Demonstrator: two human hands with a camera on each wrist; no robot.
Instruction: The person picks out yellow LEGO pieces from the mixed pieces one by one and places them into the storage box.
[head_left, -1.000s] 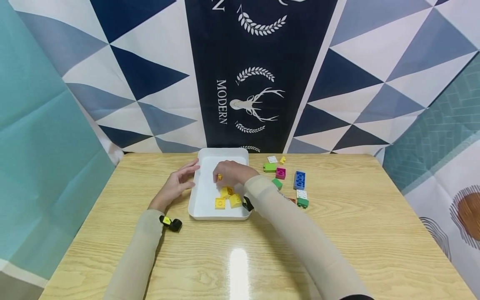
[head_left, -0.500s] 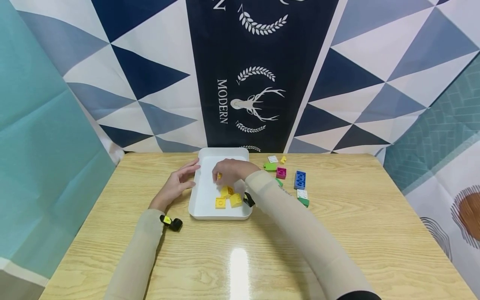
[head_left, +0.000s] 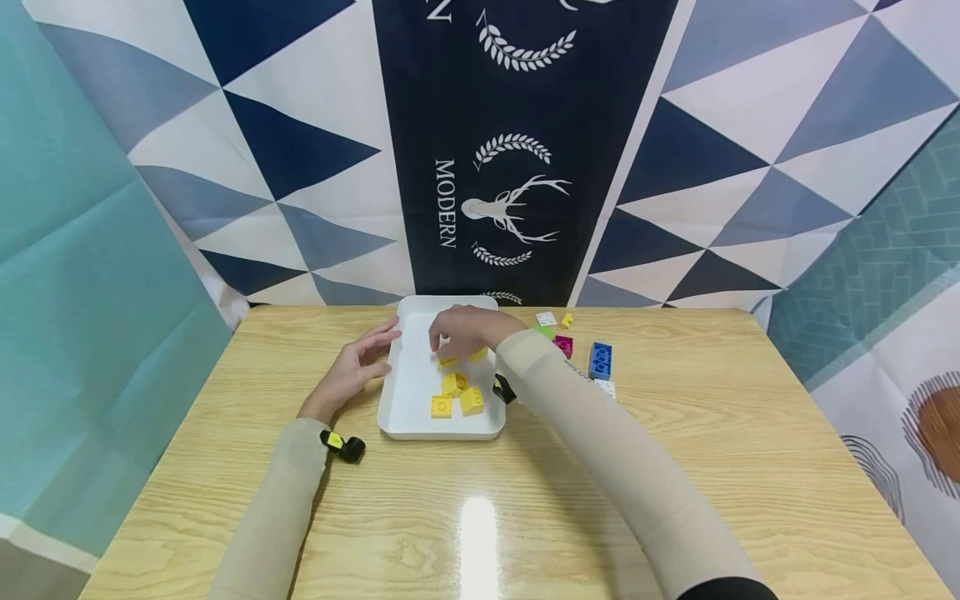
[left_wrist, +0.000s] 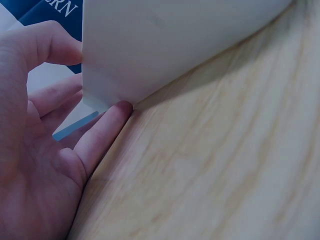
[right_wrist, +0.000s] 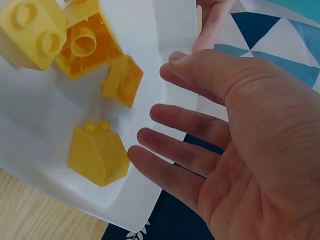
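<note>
A white tray (head_left: 405, 396) holds several yellow toy building bricks (head_left: 472, 402). My left hand (head_left: 351, 371) rests against the tray's left side; in the left wrist view its fingertips touch the outer wall (left_wrist: 150, 50). Over the far part of the tray is my right hand (head_left: 471, 330), its fingers loosely bent with nothing between them. In the right wrist view a sloped yellow brick (right_wrist: 99, 155) lies by the tip of the little finger; whether they touch I cannot tell. A smaller yellow brick (right_wrist: 123, 81) lies farther along the tray floor.
Right of the tray lie loose bricks: a blue one (head_left: 600, 361), a magenta one (head_left: 564, 346), a white one (head_left: 546, 318) and a small yellow piece (head_left: 567, 319). My right forearm (head_left: 600, 450) covers some of them. A patterned cloth (head_left: 487, 208) rises behind the table.
My right hand has risen slightly and drawn back toward the tray's far edge, uncovering yellow bricks beneath it. The right sleeve now hides the green bricks more. My left hand has stayed put.
</note>
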